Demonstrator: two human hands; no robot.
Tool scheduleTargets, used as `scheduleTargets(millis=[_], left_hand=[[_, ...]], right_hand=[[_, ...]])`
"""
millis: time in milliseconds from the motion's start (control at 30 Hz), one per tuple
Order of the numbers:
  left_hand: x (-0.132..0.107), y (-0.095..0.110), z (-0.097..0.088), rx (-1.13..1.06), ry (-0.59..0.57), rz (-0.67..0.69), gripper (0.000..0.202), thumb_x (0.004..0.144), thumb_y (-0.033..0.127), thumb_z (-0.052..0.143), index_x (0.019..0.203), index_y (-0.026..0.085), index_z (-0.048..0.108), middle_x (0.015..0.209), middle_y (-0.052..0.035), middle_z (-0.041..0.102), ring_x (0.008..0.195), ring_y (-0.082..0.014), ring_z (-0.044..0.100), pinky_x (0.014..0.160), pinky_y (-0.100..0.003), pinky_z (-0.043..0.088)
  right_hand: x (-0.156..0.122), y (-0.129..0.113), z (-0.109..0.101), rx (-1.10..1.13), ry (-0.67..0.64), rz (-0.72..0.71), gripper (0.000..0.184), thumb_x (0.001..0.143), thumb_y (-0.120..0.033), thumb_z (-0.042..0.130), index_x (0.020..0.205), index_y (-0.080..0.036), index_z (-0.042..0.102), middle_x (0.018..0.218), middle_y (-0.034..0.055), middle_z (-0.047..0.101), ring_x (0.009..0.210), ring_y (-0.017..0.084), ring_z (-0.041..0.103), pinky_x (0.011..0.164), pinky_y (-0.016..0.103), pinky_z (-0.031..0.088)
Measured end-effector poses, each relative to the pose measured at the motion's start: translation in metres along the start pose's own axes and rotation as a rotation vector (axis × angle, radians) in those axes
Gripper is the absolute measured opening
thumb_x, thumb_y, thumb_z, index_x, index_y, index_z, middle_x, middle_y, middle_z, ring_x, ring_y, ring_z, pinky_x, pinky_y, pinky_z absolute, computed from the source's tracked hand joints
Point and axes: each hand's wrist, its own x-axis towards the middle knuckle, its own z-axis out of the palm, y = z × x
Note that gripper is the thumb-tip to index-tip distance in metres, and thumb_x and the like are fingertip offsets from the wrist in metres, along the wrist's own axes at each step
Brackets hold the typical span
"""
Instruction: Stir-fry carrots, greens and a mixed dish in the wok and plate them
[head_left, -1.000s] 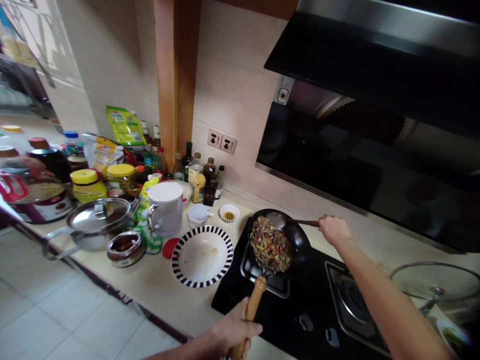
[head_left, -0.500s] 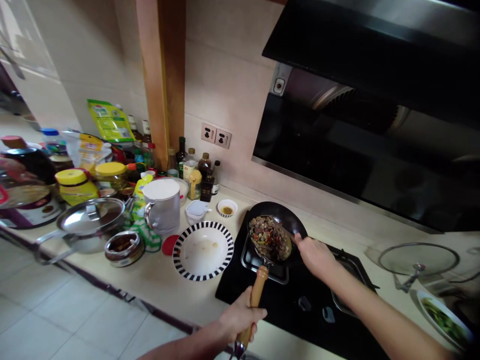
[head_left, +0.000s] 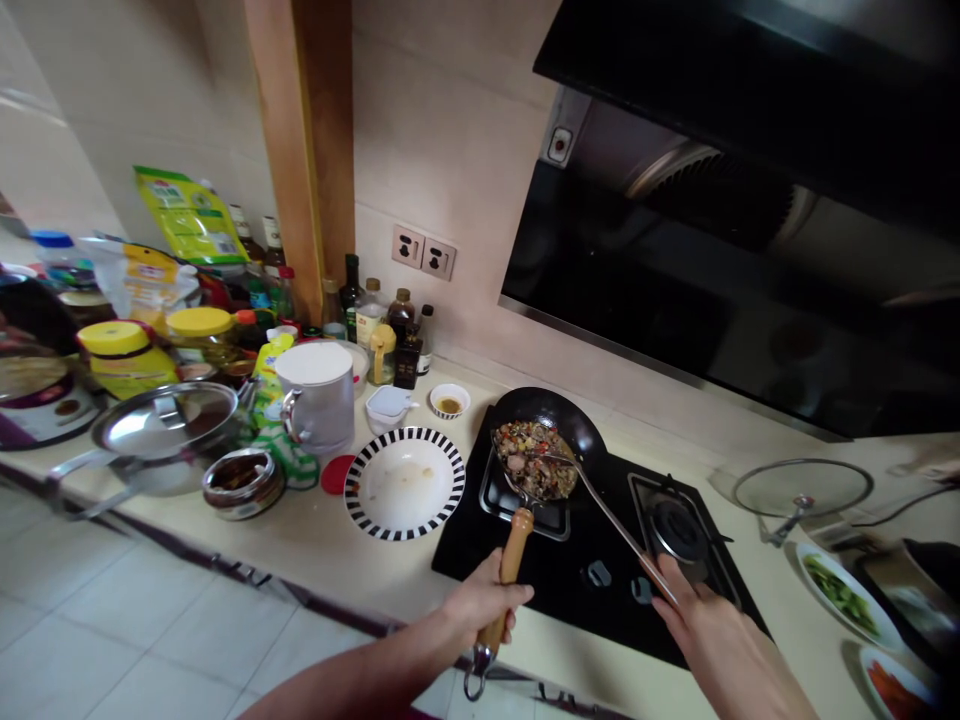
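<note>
A black wok [head_left: 577,430] full of chopped stir-fry [head_left: 536,458] sits on the left burner of the black gas hob [head_left: 570,560]. My left hand [head_left: 480,605] is wrapped round the wok's wooden handle [head_left: 510,560] near the counter's front edge. My right hand [head_left: 701,625] grips the end of a long metal spatula [head_left: 607,515], whose blade rests in the food. A striped-rim white bowl [head_left: 405,485] lies just left of the hob, holding only smears.
A white lidded pot [head_left: 315,395], a steel pan with lid [head_left: 169,435], a small tin [head_left: 241,480], sauce bottles [head_left: 382,330] and jars crowd the counter's left. A glass lid [head_left: 802,490] and plates of vegetables [head_left: 844,595] lie to the right. The range hood [head_left: 750,120] hangs overhead.
My right hand has pulled back from beside the wok toward me, down the spatula's handle, dragging the blade through the food. My left hand keeps its hold on the wok handle. The view shifted.
</note>
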Motion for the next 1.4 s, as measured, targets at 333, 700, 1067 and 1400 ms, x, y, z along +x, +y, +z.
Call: scheduleTargets(millis=[333,700,1067,1400], left_hand=[[0.003,-0.003,0.0,0.022,-0.006,0.002,0.04,0.07,0.036,0.067,0.085,0.025,0.032,0.048,0.0124,0.04,0.035,-0.0063,0.038,0.036,-0.017,0.033],[0.004,-0.006,0.003,0.031,0.007,0.009,0.046,0.068,0.04,0.07,0.087,0.025,0.031,0.047,0.0134,0.039,0.036,-0.0064,0.038,0.036,-0.017,0.034],[0.001,0.0,0.004,0.016,0.008,-0.006,0.036,0.073,0.031,0.066,0.088,0.024,0.034,0.048,0.0126,0.04,0.037,-0.0062,0.039,0.038,-0.017,0.034],[0.001,-0.001,0.005,0.016,0.032,-0.011,0.034,0.075,0.028,0.065,0.09,0.024,0.035,0.044,0.0132,0.038,0.033,-0.0069,0.036,0.036,-0.016,0.032]], right_hand=[[-0.004,-0.011,-0.016,-0.02,-0.19,0.035,0.028,0.093,-0.021,0.038,0.104,-0.017,0.064,0.065,0.0076,0.07,0.059,0.025,0.07,0.042,0.025,0.033],[0.031,-0.037,-0.006,-0.104,-0.083,0.028,0.028,0.095,-0.017,0.034,0.108,-0.009,0.057,0.073,0.0112,0.067,0.061,0.022,0.07,0.045,0.025,0.042],[0.099,0.003,-0.147,-0.244,0.016,-0.33,0.022,0.09,-0.03,0.049,0.108,-0.035,0.061,0.085,-0.001,0.064,0.063,0.016,0.062,0.047,0.026,0.025],[0.193,-0.092,-0.193,-0.347,-0.045,-0.577,0.018,0.083,-0.022,0.055,0.089,-0.028,0.071,0.087,0.003,0.07,0.082,0.018,0.063,0.058,0.026,0.031]])
